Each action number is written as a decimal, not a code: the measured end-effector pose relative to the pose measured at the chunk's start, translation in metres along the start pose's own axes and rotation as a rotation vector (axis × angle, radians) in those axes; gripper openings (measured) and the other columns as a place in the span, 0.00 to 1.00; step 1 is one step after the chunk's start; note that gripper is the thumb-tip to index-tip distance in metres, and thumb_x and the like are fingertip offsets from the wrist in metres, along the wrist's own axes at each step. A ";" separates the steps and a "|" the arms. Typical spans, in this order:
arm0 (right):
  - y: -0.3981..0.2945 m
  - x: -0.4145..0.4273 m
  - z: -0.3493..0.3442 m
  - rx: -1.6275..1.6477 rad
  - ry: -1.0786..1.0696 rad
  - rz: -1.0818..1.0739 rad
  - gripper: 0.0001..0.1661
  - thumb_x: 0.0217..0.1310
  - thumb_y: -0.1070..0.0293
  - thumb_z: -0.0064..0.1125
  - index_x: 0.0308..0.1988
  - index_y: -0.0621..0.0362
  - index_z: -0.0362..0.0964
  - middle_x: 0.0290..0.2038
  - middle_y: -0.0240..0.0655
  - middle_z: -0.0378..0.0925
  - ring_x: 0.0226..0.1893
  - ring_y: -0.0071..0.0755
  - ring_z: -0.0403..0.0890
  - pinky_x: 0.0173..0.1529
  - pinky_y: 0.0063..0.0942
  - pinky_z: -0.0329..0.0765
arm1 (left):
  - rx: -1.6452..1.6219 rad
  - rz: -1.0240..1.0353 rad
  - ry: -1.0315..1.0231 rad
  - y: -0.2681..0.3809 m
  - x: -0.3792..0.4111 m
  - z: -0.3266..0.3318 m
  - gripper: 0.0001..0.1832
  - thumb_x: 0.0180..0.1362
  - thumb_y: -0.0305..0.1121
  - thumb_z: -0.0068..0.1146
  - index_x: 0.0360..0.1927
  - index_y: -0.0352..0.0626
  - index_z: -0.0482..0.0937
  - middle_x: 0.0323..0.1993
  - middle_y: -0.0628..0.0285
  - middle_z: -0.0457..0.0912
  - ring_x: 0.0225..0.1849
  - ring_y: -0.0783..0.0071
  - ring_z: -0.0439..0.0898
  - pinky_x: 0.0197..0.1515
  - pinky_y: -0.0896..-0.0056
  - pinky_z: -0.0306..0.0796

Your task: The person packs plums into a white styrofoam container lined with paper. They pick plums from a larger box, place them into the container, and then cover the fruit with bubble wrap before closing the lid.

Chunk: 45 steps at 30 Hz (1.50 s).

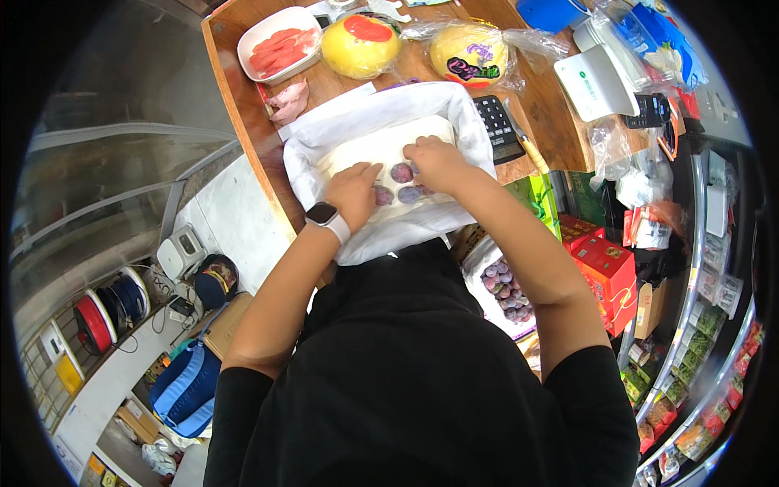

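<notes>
A box lined with white paper [414,227] stands at the table's near edge, against my body. Inside it lies a cream sheet or pad [389,135] with several purple plums [401,173] on it. My left hand [356,187], with a smartwatch [321,213] on its wrist, rests on the pad with fingers apart, beside the leftmost plum [383,196]. Over the right side of the plums, my right hand [437,163] has bent fingers, and its palm partly covers some fruit. Whether those fingers grip a plum is hidden.
Behind the box stand a white tray of red meat-like slices [283,52] and two wrapped yellow melons [360,45]. A calculator [499,131] and a knife [529,146] lie to its right. Below right is a carton of plums [508,292], near red gift boxes [602,274].
</notes>
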State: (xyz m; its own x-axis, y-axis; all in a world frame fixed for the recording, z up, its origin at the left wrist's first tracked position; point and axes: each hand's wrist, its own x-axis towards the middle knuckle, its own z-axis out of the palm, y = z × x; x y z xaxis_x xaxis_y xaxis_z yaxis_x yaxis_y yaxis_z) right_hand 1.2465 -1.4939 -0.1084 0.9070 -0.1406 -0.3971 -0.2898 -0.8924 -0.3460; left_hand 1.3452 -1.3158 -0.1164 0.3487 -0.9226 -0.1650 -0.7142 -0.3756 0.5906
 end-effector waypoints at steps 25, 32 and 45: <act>-0.040 0.016 0.041 0.329 0.472 -0.165 0.14 0.44 0.69 0.60 0.35 0.57 0.71 0.32 0.40 0.72 0.35 0.43 0.74 0.41 0.36 0.71 | 0.093 -0.242 -0.082 0.002 -0.014 -0.005 0.19 0.47 0.25 0.51 0.46 0.40 0.70 0.37 0.48 0.75 0.39 0.50 0.74 0.44 0.56 0.69; -0.041 0.017 0.055 0.133 0.555 -0.129 0.12 0.43 0.62 0.60 0.30 0.54 0.71 0.29 0.35 0.74 0.35 0.38 0.75 0.40 0.33 0.69 | 0.153 -0.251 -0.042 0.004 -0.010 0.000 0.23 0.46 0.26 0.52 0.49 0.37 0.68 0.39 0.46 0.73 0.41 0.49 0.74 0.45 0.55 0.68; -0.013 -0.215 0.150 0.707 0.988 0.534 0.16 0.46 0.75 0.56 0.40 0.58 0.68 0.34 0.43 0.69 0.36 0.48 0.73 0.42 0.38 0.72 | 0.039 0.119 -0.061 -0.003 -0.002 0.027 0.30 0.54 0.25 0.46 0.63 0.35 0.55 0.63 0.38 0.53 0.64 0.44 0.55 0.64 0.59 0.54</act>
State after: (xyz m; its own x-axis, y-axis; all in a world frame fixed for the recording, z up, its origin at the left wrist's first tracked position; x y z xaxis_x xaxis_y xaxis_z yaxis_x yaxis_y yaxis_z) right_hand 1.0095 -1.3875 -0.1456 0.3850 -0.9212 0.0556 -0.5006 -0.2591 -0.8260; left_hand 1.3301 -1.3149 -0.1384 0.2231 -0.9641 -0.1442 -0.7718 -0.2651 0.5780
